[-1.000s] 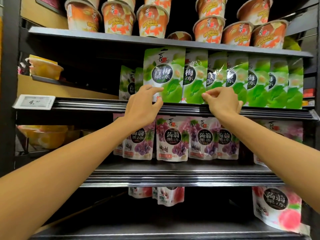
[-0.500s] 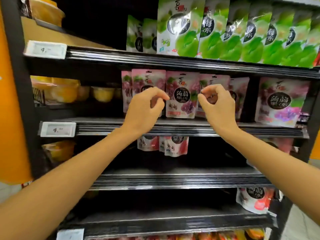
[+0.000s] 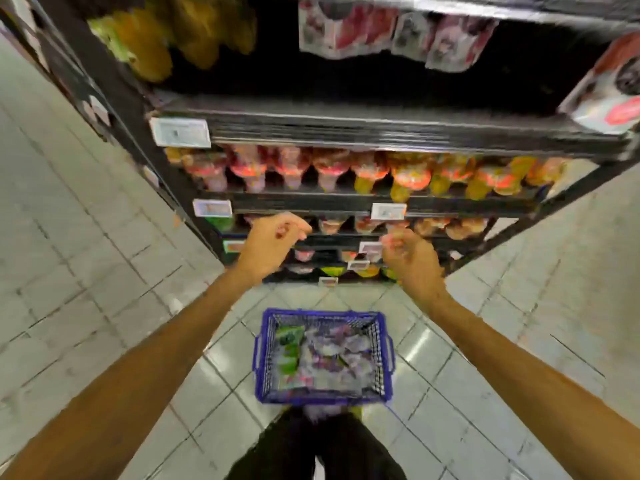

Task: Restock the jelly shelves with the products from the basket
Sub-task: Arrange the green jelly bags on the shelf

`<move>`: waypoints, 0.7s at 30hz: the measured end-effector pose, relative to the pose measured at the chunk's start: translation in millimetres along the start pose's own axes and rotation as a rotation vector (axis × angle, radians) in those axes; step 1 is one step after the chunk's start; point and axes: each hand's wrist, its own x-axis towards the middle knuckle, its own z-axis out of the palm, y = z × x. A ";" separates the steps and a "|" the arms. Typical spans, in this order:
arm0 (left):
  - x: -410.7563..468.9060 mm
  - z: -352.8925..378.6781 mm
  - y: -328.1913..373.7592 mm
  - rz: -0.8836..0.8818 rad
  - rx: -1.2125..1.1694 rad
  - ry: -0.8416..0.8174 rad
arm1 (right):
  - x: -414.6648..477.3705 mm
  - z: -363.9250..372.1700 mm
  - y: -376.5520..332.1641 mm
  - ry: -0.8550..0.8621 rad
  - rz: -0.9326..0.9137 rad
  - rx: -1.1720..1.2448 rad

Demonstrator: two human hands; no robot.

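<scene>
Floor (image 3: 69,254): pale grey tiles run down the left side, under the basket, and on to the right of the shelf unit.
Yellow packs (image 3: 149,46): blurred, on the upper shelf at the top left; what they are cannot be read.
Shelf unit (image 3: 346,128): black, several tiers, seen steeply from above, with its lowest tiers just above the hands.
Price tag (image 3: 180,132): white, clipped to the left end of the wide shelf edge; smaller tags sit on the edges below.
Left hand (image 3: 273,244): raised in front of the lower tiers, well above the basket, back of the hand to the camera.
Left fingers (image 3: 298,225): loosely curled inward with nothing between them.
Basket (image 3: 258,355): blue wire, standing on the floor between the two forearms, close to the foot of the shelf unit.
Green pouch (image 3: 289,351): lies along the basket's left side.
Purple pouches (image 3: 339,355): a loose heap filling the rest of the basket, touching the green pouch; too blurred to count.
Dark trousers (image 3: 311,445): the person's legs, just below the basket at the bottom edge.
Pink pouches (image 3: 349,32): a row at the top centre, on the upper shelf.
Jelly cups (image 3: 346,171): a packed row of red, pink and yellow under the wide shelf edge, with more rows on the tiers beneath.
Right hand (image 3: 410,258): level with the left hand, apart from it, in front of the lower tiers.
Right fingers (image 3: 398,237): bent loosely toward the palm, holding nothing that can be seen.
Red-and-white pouch (image 3: 609,95): alone at the far right of the wide shelf.
</scene>
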 end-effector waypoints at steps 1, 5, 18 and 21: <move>-7.9 9.4 -32.8 -0.081 -0.031 -0.014 | -2.5 18.4 25.2 -0.059 0.067 -0.041; -39.0 48.5 -154.3 -0.408 -0.121 0.051 | -18.6 84.7 115.5 -0.311 0.260 -0.157; -96.3 179.1 -467.0 -1.244 -0.317 0.339 | -9.8 297.8 356.3 -0.528 0.623 -0.155; -94.3 200.2 -518.9 -1.259 -0.250 0.247 | 3.5 338.3 395.2 -0.603 0.635 -0.166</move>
